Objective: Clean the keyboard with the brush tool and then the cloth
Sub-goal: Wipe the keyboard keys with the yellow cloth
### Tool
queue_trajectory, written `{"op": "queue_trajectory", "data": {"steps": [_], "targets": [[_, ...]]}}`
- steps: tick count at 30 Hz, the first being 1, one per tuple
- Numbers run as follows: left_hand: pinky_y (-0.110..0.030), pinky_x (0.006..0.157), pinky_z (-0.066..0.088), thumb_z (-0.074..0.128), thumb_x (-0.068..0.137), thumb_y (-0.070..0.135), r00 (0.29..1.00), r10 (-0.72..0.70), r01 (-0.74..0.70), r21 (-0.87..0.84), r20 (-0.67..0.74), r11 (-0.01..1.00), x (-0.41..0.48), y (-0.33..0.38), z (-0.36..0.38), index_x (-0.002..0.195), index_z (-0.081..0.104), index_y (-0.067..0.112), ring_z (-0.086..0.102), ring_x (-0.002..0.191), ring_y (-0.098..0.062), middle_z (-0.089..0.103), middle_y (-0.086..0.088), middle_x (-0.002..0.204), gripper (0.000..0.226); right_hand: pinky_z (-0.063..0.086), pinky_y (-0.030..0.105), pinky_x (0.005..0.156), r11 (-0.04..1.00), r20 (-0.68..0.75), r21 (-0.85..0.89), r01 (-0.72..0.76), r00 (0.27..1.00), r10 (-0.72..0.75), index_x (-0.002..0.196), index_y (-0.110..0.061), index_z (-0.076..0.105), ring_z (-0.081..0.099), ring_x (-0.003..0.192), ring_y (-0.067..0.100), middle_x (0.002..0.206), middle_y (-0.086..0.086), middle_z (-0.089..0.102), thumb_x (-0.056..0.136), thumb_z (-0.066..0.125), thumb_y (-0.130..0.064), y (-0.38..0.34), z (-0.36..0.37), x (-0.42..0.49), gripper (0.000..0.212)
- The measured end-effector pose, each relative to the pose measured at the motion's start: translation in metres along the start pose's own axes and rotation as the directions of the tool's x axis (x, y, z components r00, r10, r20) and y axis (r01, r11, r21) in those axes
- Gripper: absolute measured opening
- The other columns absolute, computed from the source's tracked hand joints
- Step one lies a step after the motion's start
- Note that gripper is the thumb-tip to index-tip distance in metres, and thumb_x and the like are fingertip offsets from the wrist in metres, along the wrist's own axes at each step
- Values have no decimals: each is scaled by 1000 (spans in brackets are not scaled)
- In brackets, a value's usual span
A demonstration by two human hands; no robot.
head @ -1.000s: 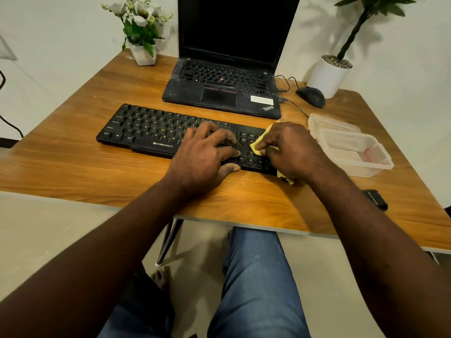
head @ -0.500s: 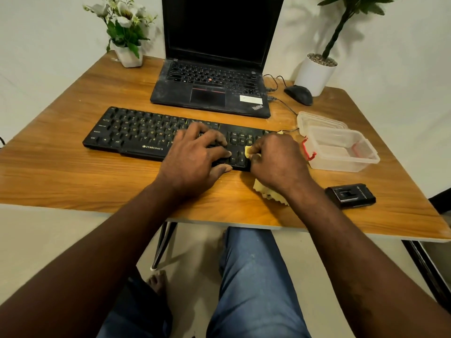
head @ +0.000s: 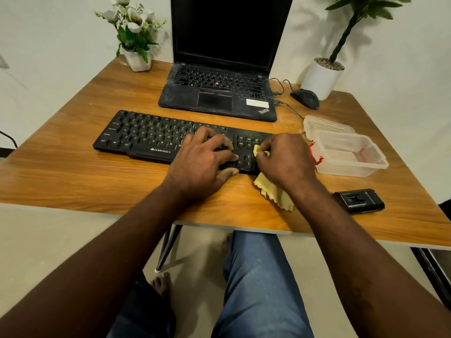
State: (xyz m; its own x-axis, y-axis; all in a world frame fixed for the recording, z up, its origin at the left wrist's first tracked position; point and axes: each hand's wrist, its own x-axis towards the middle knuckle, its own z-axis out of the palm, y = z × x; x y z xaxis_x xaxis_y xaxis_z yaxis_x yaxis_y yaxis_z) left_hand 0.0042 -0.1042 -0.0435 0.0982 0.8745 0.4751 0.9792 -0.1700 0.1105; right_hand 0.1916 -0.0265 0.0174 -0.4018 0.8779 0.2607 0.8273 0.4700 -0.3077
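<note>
The right hand (head: pixel 285 159) pinches the cloth (head: pixel 275 193) between thumb and fingers, its loose tail trailing under the wrist, and holds it against the keyboard (head: pixel 146 139) beneath the fingertips. Just beside it the left hand (head: pixel 202 164) lies flat on the keyboard, fingers spread. The cloth looks thin and limp, best bunched at the fingertips; the stiff, probably light keyboard may slide unless pinned.

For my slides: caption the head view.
Right hand holds yellow cloth to keyboard; left hand rests on it.

wore blue denim jeans (head: pixel 258 289) | left hand (head: pixel 200 164), right hand (head: pixel 285 159) and both forearms (head: pixel 117 247) were bare | one foot (head: pixel 161 284) was bare
</note>
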Motion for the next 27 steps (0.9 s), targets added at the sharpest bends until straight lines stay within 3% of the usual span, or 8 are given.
{"op": "queue_trajectory", "data": {"steps": [2, 4, 7, 13, 16, 20, 23, 27], "targets": [[-44, 92, 40, 55, 93, 62, 1000, 3, -3, -7, -6, 1000, -1, -1, 0, 122, 73, 30, 43, 125, -24, 60, 8, 131, 46, 53, 24, 71, 998, 51, 18, 55, 997, -55, 93, -19, 81, 68, 83, 12, 93, -2, 76, 91, 71, -20, -5, 0, -1, 10], [-44, 92, 40, 57, 93, 61, 1000, 0, 0, -10, -8, 1000, -1, -1, -1, 122, 73, 30, 43, 124, -23, 60, 8, 130, 45, 50, 20, 65, 986, 70, 165, -6, 998, -6, 88, -21, 79, 65, 77, 2, 83, -10, 71, 91, 74, -20, -2, -4, 9, 6], [-43, 91, 40, 56, 93, 62, 1000, -4, 4, -9, 4, 1000, -1, 0, -1, 123, 72, 30, 42, 124, -22, 60, 8, 130, 46, 56, 23, 70, 965, -84, 259, -36, 995, 59, 92, -21, 79, 64, 75, -1, 86, -11, 72, 93, 74, -22, 4, -4, 31, 5], [-42, 90, 40, 50, 92, 63, 1000, 3, -3, -23, -13, 1000, -1, -1, 1, 120, 73, 30, 45, 121, -22, 62, 9, 127, 50, 56, 27, 75, 995, 14, 70, 73, 997, -74, 100, -21, 81, 70, 84, 14, 96, 1, 78, 95, 69, -24, -26, 25, 44, 14], [-41, 87, 38, 53, 89, 59, 1000, -2, 2, -16, -28, 1000, -1, -1, 0, 117, 74, 29, 46, 118, -24, 64, 8, 124, 47, 52, 25, 70, 997, 8, 22, 68, 998, -68, 97, -22, 82, 69, 83, 15, 96, 0, 78, 92, 69, -24, -27, 26, 34, 14], [-42, 86, 40, 59, 88, 55, 999, -6, 5, -15, -39, 1000, -2, -1, 1, 115, 75, 27, 46, 116, -24, 64, 7, 122, 43, 51, 26, 72, 984, 43, -35, 173, 984, -172, 103, -24, 82, 67, 86, 14, 100, -1, 77, 93, 68, -24, -25, 22, 12, 17], [-41, 86, 40, 58, 90, 59, 999, -1, 0, -19, -33, 1000, -2, 0, 0, 119, 74, 30, 46, 116, -22, 63, 9, 123, 44, 56, 27, 76, 990, 42, 113, 80, 996, -85, 100, -21, 82, 67, 85, 8, 101, -4, 78, 92, 71, -20, -11, 10, 21, 14], [-40, 87, 41, 56, 92, 62, 1000, -8, 8, -28, -20, 1000, -1, -1, -1, 121, 73, 30, 45, 117, -21, 62, 9, 124, 46, 40, 13, 62, 984, -46, 170, -49, 997, 57, 102, -20, 80, 59, 77, -4, 102, -4, 77, 93, 74, -22, 7, 3, 45, 11]]}}
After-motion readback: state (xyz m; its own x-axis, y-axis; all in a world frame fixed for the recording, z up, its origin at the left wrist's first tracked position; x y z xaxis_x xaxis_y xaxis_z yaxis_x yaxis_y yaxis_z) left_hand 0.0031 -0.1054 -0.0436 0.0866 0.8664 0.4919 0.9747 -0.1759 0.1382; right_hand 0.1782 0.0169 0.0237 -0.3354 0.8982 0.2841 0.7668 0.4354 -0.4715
